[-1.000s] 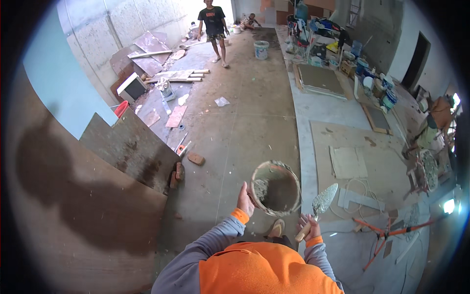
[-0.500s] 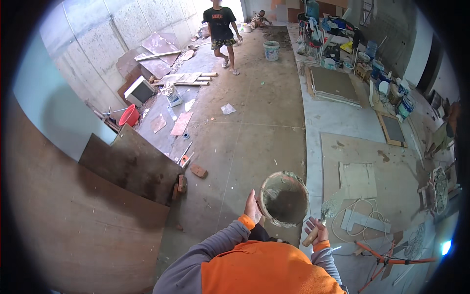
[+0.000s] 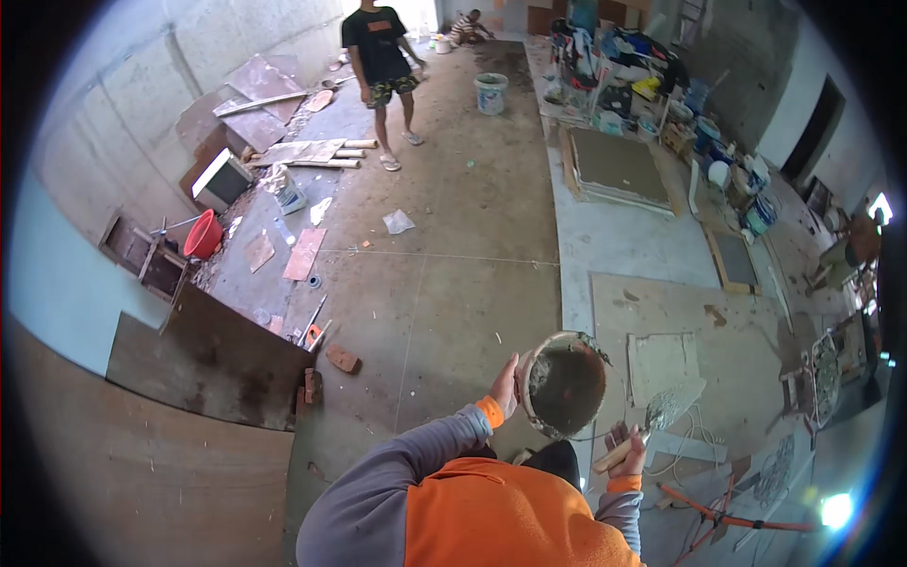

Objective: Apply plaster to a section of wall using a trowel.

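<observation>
Farthest left of the left hand, and well ahead of it, a red plastic basin (image 3: 202, 234) sits beyond a stained brown plywood panel (image 3: 213, 354). A reddish brick (image 3: 343, 358) lies nearer, left of the same hand. Far ahead and a little left of it, a person in a black T-shirt (image 3: 373, 42) stands on the concrete floor, and a crumpled clear plastic bag (image 3: 398, 222) lies between. The left hand (image 3: 506, 387) holds a round mortar bucket (image 3: 578, 359) by its left side; the bucket is just right of that hand, its mortar-crusted mouth facing up. The right hand (image 3: 625, 452), fingers partly curled, holds a trowel by its wooden handle (image 3: 614, 456); the mortar-coated blade (image 3: 673, 406) points ahead and right. Right of that hand, nearer the body, are thin orange metal legs (image 3: 727, 518).
</observation>
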The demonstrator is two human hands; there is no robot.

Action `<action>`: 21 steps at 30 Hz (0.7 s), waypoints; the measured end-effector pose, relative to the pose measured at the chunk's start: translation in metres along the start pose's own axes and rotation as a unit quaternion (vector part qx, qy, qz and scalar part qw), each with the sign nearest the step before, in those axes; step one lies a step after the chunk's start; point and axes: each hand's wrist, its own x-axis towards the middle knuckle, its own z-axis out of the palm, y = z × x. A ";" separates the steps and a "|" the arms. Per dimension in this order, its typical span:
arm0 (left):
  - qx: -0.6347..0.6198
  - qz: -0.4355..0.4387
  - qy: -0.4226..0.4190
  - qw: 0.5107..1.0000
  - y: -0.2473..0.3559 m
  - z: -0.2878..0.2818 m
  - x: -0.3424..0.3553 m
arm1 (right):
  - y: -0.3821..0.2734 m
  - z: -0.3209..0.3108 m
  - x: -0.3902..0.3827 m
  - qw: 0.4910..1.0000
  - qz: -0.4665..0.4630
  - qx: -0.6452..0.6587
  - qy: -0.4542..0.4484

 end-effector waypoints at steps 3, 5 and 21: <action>0.022 -0.024 0.010 0.999 -0.007 -0.005 0.036 | -0.022 0.011 0.020 0.999 0.002 0.026 -0.023; 0.038 -0.040 0.017 0.998 -0.016 -0.001 0.056 | -0.041 0.025 0.032 1.000 0.007 0.028 -0.009; 0.094 -0.011 0.068 0.993 -0.055 0.073 0.142 | 0.010 -0.088 0.215 0.970 0.155 -0.123 0.138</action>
